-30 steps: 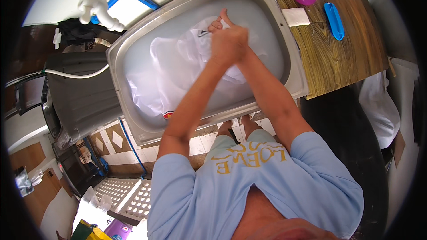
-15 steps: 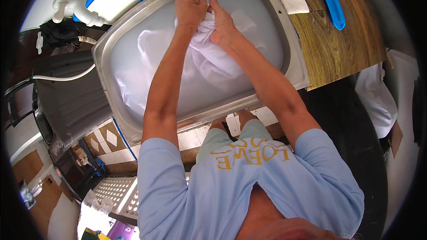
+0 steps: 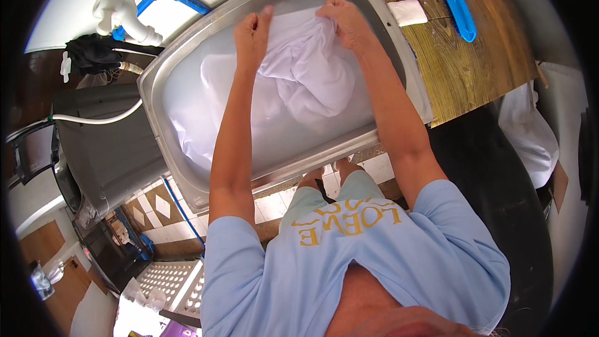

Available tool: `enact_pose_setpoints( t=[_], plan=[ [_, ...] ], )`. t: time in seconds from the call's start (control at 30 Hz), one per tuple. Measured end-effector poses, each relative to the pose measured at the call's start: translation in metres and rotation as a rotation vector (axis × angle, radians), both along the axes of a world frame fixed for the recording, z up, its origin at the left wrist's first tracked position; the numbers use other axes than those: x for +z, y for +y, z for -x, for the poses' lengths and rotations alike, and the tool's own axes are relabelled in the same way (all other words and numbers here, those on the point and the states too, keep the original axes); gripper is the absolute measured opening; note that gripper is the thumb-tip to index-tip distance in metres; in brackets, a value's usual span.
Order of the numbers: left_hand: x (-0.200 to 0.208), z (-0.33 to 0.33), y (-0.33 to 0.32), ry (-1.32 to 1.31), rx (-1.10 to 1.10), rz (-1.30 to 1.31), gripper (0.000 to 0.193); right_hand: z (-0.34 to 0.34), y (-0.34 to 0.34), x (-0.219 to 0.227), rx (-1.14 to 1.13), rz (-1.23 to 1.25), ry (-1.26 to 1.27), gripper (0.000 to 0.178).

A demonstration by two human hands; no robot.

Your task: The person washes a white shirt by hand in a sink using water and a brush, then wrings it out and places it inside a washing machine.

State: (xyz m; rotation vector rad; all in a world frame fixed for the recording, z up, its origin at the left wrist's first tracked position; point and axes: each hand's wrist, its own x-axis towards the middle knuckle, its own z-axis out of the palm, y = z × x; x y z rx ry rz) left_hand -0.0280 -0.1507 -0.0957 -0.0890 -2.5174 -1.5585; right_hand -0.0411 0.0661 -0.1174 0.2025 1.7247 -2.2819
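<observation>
Left hand and right hand are now held farther apart, cloth pinched by both within the sink; water might be slopped out by a hard tug.

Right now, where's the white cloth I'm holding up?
In the head view, the white cloth is toward the right within the metal basin, its top edge stretched between your left hand and right hand.
</observation>
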Motion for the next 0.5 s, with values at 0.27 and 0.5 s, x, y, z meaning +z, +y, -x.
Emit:
enact_pose_setpoints(
  t=[0.27,0.5],
  plan=[
    [-0.062,-0.02,0.005,0.192,-0.021,0.393,0.024,-0.015,-0.033,-0.035,0.034,-1.186,0.362,0.023],
    [-0.04,-0.005,-0.013,-0.351,-0.076,-0.62,0.025,-0.013,-0.03,0.004,-0.056,0.417,-0.152,0.021]
  ],
)
